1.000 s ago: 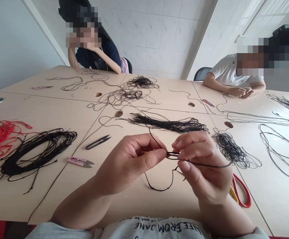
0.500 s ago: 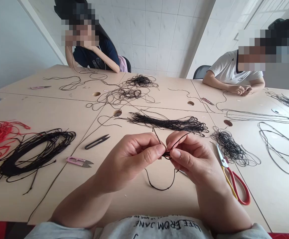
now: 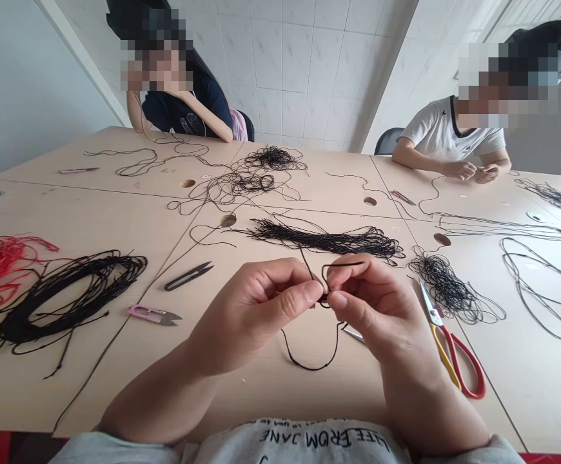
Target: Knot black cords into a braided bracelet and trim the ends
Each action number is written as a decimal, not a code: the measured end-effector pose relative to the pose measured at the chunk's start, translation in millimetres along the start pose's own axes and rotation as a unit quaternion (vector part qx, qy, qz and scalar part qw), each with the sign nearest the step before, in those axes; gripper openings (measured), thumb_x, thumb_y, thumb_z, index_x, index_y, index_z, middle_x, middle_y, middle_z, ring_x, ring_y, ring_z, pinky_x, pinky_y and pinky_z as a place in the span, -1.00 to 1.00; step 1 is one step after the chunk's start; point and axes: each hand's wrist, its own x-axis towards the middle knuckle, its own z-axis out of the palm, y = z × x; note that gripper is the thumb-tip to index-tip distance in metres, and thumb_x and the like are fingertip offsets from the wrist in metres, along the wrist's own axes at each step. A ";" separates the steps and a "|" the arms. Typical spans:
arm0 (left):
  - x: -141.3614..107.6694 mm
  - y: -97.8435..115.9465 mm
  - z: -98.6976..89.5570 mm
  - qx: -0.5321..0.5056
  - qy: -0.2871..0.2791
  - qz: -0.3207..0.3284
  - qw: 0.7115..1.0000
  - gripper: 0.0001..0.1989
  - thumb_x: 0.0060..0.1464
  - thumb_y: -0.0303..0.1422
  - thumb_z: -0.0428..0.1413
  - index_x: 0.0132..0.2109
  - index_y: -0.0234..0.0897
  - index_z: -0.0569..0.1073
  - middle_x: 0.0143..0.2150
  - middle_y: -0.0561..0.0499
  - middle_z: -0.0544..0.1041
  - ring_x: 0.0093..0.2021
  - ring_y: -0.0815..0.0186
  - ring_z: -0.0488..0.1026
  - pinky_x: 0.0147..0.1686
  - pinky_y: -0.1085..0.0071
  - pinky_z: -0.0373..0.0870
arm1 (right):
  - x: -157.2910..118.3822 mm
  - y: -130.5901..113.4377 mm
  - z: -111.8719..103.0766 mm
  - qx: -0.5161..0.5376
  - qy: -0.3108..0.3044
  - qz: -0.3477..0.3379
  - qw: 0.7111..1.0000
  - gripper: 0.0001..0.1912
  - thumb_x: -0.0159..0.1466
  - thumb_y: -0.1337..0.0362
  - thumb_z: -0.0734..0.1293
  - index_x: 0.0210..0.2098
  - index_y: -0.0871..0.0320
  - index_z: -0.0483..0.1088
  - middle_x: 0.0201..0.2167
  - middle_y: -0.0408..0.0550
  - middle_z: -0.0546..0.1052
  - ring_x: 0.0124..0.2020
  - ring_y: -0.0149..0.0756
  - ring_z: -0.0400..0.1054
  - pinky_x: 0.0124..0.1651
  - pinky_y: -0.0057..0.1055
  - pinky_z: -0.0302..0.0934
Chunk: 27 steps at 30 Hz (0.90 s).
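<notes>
A thin black cord (image 3: 312, 368) hangs in a loop below both hands, over the tabletop. My left hand (image 3: 261, 309) pinches this cord between thumb and forefinger, and one end sticks up above the fingertips. Close against it, my right hand (image 3: 374, 303) pinches the same cord; another end bends up and lies across the forefinger. Between the two thumbs the cord is wound in small loops, whose exact form the fingers partly hide. Just beyond the hands lies a bundle of braided black cords (image 3: 329, 238).
Left are pink thread snips (image 3: 155, 314), black snips (image 3: 188, 276), a black cord coil (image 3: 68, 299) and red cords (image 3: 0, 264). Scissors (image 3: 449, 348) with red and yellow handles lie right, near tangled black cord (image 3: 447, 283). Two people sit across the table.
The cord end by my right hand has shifted from slanting upright to bent over the forefinger. My right fingers have moved slightly left. The person at right has leaned and parted their hands a little.
</notes>
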 end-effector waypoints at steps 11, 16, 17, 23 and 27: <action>4.0 -4.4 4.3 -0.076 -0.001 0.001 0.997 -0.74 0.27 -0.24 0.20 -0.38 -0.25 0.51 -0.47 0.14 0.31 -0.50 0.44 0.07 -0.49 0.41 0.04 | -3.2 -6.4 4.2 -0.234 0.031 -0.160 0.959 -0.84 0.30 0.45 0.43 -0.24 0.09 0.41 -0.39 -0.16 0.43 -0.40 -0.41 0.28 -0.44 -0.47 0.26; 6.5 -4.8 3.2 -0.089 -0.005 -0.017 0.996 -0.73 0.21 -0.27 0.22 -0.44 -0.27 0.47 -0.52 0.14 0.27 -0.51 0.43 0.07 -0.50 0.40 -0.01 | -2.6 -5.2 5.5 -0.252 0.021 -0.200 0.947 -0.80 0.29 0.52 0.41 -0.21 0.12 0.41 -0.37 -0.17 0.42 -0.35 -0.44 0.31 -0.41 -0.50 0.26; 6.7 -4.7 3.2 -0.087 -0.005 -0.023 0.996 -0.73 0.20 -0.28 0.22 -0.44 -0.27 0.46 -0.54 0.15 0.24 -0.51 0.43 0.06 -0.50 0.40 -0.03 | -2.6 -4.9 5.7 -0.254 0.019 -0.205 0.945 -0.80 0.29 0.53 0.41 -0.21 0.12 0.41 -0.37 -0.17 0.42 -0.34 -0.45 0.31 -0.40 -0.51 0.26; 7.6 -4.4 3.2 -0.105 -0.005 -0.042 0.994 -0.76 0.15 -0.30 0.22 -0.45 -0.26 0.45 -0.57 0.18 0.17 -0.53 0.45 0.00 -0.52 0.41 -0.09 | -4.3 -0.9 5.6 -0.239 0.008 -0.186 0.953 -0.80 0.32 0.50 0.42 -0.18 0.11 0.38 -0.34 -0.20 0.45 -0.32 -0.47 0.31 -0.35 -0.51 0.26; 8.4 -4.3 0.0 -0.112 -0.017 -0.041 0.993 -0.78 0.14 -0.32 0.21 -0.45 -0.27 0.46 -0.58 0.19 0.17 -0.54 0.47 0.02 -0.53 0.45 -0.04 | -4.1 -1.5 4.3 -0.232 -0.004 -0.173 0.957 -0.81 0.34 0.47 0.42 -0.18 0.10 0.37 -0.35 -0.21 0.46 -0.33 -0.48 0.32 -0.34 -0.50 0.25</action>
